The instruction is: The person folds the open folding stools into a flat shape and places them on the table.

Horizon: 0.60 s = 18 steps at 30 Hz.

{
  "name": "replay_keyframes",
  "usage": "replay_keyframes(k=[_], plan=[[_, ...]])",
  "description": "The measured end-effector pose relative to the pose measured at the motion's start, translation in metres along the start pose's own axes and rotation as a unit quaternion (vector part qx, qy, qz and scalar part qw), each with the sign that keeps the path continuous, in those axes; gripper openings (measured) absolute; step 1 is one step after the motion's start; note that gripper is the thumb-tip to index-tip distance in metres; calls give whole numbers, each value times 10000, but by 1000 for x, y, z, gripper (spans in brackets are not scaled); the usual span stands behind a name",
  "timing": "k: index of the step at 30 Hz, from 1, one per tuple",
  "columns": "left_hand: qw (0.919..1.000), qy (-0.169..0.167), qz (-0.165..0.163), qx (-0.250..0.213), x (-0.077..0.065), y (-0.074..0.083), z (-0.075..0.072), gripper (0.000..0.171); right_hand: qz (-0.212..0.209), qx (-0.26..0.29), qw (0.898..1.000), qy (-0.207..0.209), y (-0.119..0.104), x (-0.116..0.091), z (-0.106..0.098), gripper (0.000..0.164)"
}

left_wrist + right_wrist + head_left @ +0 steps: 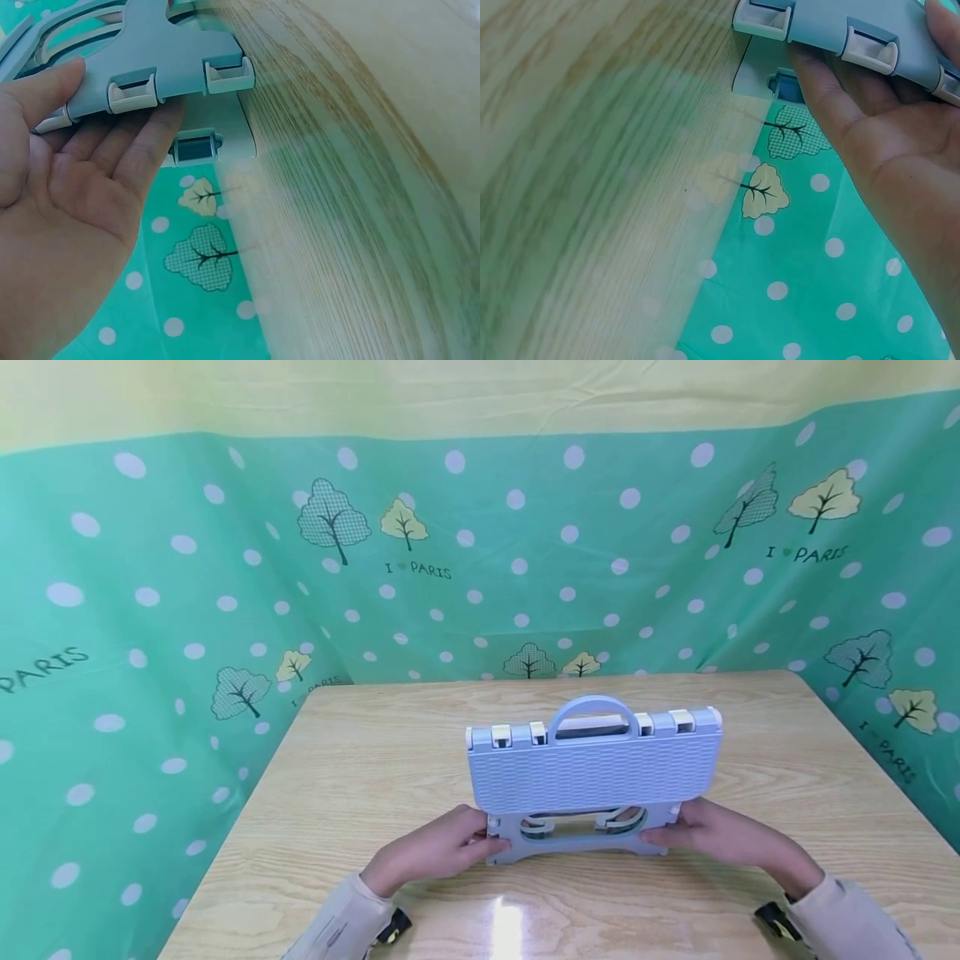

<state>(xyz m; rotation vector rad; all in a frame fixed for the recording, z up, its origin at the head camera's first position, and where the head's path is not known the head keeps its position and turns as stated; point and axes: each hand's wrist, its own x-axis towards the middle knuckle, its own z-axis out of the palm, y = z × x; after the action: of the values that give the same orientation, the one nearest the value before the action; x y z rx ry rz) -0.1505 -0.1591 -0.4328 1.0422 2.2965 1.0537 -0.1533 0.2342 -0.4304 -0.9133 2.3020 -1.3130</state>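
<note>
A pale blue plastic folding stool (592, 772) stands partly folded on the wooden table, its arched handle (596, 702) on top and its woven-textured panel facing me. Below that panel shows a leg panel with cut-out openings. My left hand (442, 843) grips the left edge of the leg panel, thumb in front. On the right edge, my right hand (720, 835) holds it the same way. In the left wrist view, fingers (150, 142) curl under the panel beside white hinge pieces (133, 94). The right wrist view shows fingers (825, 82) behind the stool's edge.
The light wood table (360, 752) extends around the stool on every side. A green polka-dot cloth (517, 560) with printed trees hangs behind the table and along both sides.
</note>
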Motion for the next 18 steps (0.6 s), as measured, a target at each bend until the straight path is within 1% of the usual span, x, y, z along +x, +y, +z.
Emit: replay_keyframes(k=[3,6,9,11,13,14,16,18], plan=[[10000,12,-31,-52,-1,0,0,33,21,52,10000,-9,1,0,1,71],[9999,21,-72,-85,-1,0,0,30,-27,124,9999,-8,2,1,1,76],[9999,35,-83,-108,-2,0,0,29,-112,81,9999,6,3,2,2,81],[9999,38,-53,-117,-2,0,0,33,-120,15,9999,21,2,2,1,82],[9999,70,-75,-49,-1,0,0,29,-153,-104,9998,60,2,2,-1,82],[9999,102,-66,-15,-1,-1,0,32,-126,-132,9998,78,1,1,-3,82],[9998,174,-62,102,-1,-1,-1,34,-41,-92,9999,88,1,-1,-8,84],[9991,283,-156,278,-1,-2,-3,34,73,-29,10000,55,2,-4,-15,85]])
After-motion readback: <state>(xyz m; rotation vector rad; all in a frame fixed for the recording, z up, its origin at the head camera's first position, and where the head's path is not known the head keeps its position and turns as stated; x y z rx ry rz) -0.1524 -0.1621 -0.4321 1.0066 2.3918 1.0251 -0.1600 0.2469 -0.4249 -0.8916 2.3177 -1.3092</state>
